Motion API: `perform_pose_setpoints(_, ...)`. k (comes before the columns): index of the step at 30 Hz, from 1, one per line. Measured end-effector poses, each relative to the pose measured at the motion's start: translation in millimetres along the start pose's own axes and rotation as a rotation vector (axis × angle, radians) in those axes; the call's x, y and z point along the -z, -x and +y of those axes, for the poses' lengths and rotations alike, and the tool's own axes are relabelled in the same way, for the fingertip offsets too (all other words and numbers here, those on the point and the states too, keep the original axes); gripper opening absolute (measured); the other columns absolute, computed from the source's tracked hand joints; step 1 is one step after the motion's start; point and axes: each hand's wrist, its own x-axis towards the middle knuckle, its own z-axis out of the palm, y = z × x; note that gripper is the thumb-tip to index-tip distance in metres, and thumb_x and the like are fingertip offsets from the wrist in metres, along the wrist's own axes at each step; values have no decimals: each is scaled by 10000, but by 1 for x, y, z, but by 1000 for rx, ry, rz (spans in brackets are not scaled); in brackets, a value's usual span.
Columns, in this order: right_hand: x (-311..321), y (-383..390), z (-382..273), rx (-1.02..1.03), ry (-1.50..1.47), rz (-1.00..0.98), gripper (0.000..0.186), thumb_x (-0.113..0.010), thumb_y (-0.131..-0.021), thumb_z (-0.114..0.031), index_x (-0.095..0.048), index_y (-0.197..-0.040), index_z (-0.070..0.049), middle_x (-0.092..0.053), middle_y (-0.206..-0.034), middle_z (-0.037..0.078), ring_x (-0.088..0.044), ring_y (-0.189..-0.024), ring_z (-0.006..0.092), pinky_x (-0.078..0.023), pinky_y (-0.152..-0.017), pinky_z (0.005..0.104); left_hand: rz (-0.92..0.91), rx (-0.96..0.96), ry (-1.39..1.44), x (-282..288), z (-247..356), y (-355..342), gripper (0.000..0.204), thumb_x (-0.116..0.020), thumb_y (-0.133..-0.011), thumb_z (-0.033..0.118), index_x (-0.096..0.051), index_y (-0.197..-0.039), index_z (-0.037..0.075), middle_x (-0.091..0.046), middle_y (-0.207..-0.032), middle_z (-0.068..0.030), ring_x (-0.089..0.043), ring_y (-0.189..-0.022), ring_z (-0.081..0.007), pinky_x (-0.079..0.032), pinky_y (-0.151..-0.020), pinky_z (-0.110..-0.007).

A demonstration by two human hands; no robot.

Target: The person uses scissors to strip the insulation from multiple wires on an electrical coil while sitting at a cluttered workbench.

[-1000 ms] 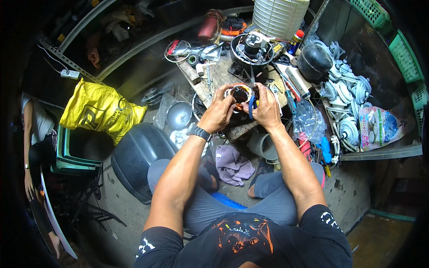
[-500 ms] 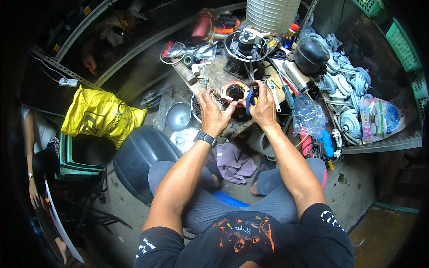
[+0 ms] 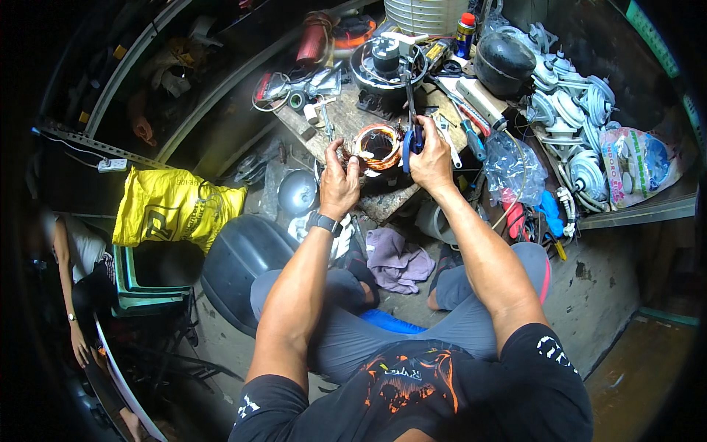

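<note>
A ring-shaped motor stator with copper windings point(image 3: 381, 163) stands on the worn wooden bench top point(image 3: 303, 127). My left hand point(image 3: 340, 186) is at its left side, fingers and thumb closed on the edge of the windings. In my right hand point(image 3: 433, 158) is a pair of scissors point(image 3: 409, 144) with blue handles, just right of the stator. Their blades point away from me, toward a round motor housing point(image 3: 385, 55) at the back of the bench. Whether the blades are parted is hard to see.
White plastic fittings point(image 3: 567, 110) pile up at the right beside a black rounded cover point(image 3: 505, 62). A spray can point(image 3: 465, 35) stands behind. Left are a metal bowl point(image 3: 297, 193) and a yellow sack point(image 3: 173, 210). A purple cloth point(image 3: 398, 259) lies between my feet. Another person's arm point(image 3: 66, 272) shows far left.
My thumbs have come apart from the stator's near side. My right hand has drawn off rightward with the scissors; my left hand has settled at the left side. The whole view has shifted slightly.
</note>
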Motion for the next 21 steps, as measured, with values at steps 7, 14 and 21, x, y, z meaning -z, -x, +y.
perform_pose_setpoints(7,11,-5,4,-92,-10,-107,500,-810,-877,-217,-589,-1301,-70,-733,-917,146,-752,-832,318,-568,-749,421,-178,-26,-75,19,15,-10,563,-603,-1052,244,-352,-1520,56,-743,-937,-231,-742,-881,-435,-559,-811,-522)
perform_pose_setpoints(14,46,6,-13,-162,7,-98,619,-848,-882,-388,-589,-1335,-54,-724,-931,109,-718,-813,216,-580,-767,374,85,-545,-454,36,85,-20,323,-793,-815,98,-695,-1123,83,-606,-1202,-167,-546,-1250,-370,-458,-1053,-474)
perform_pose_setpoints(21,100,92,-56,-823,-688,-801,398,-706,-1030,-422,-630,-1165,-56,-694,-799,61,-679,-668,120,-535,-600,257,-270,-475,-577,13,55,-13,109,-749,-874,174,-768,-979,149,-666,-1176,-20,-535,-1335,-276,-316,-1181,-607)
